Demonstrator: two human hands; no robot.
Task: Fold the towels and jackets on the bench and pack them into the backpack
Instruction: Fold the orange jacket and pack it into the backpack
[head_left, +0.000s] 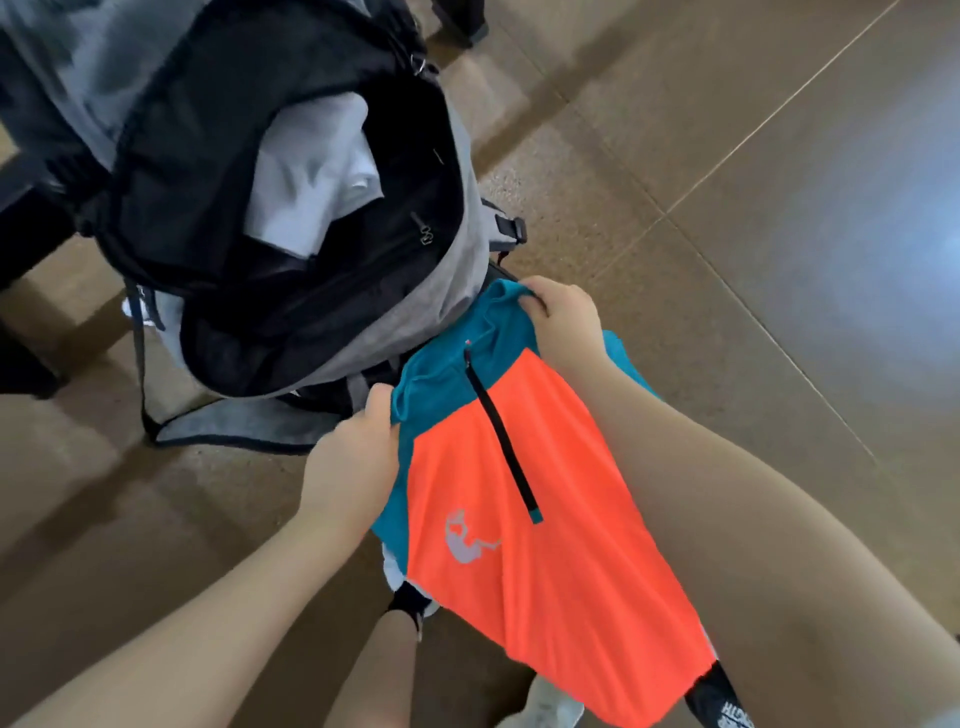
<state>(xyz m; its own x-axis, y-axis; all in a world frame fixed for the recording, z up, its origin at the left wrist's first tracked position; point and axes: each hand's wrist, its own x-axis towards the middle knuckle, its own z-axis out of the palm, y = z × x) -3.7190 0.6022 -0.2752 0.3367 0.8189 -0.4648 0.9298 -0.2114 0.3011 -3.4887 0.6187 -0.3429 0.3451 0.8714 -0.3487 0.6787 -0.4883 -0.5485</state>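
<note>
Two bare forearms reach down and forward from the camera, one to each side of the jacket (519, 493). The left hand (358, 457) has its fingers curled round the teal shoulder edge and grips it, thumb side up. The right hand (563, 317) pinches the far end of the teal collar, fingers bunched over the cloth. Between the two grips the jacket hangs full length, orange front toward the camera, with a short black zip at the neck and a pale logo on the chest; it is not folded.

Just beyond the collar stands the backpack (462, 291), grey outside and black within, its main mouth wide open and slumped toward the person. A pale cloth (306, 176), folded or bundled, already lies inside; whether it is a towel cannot be told. A dark bench (31, 228) shows at the left edge behind the backpack.

Judging by this, packing has begun but is not finished: at least one piece is in, and this jacket has yet to be folded and put in. Whatever else waits on the bench is out of view.
</note>
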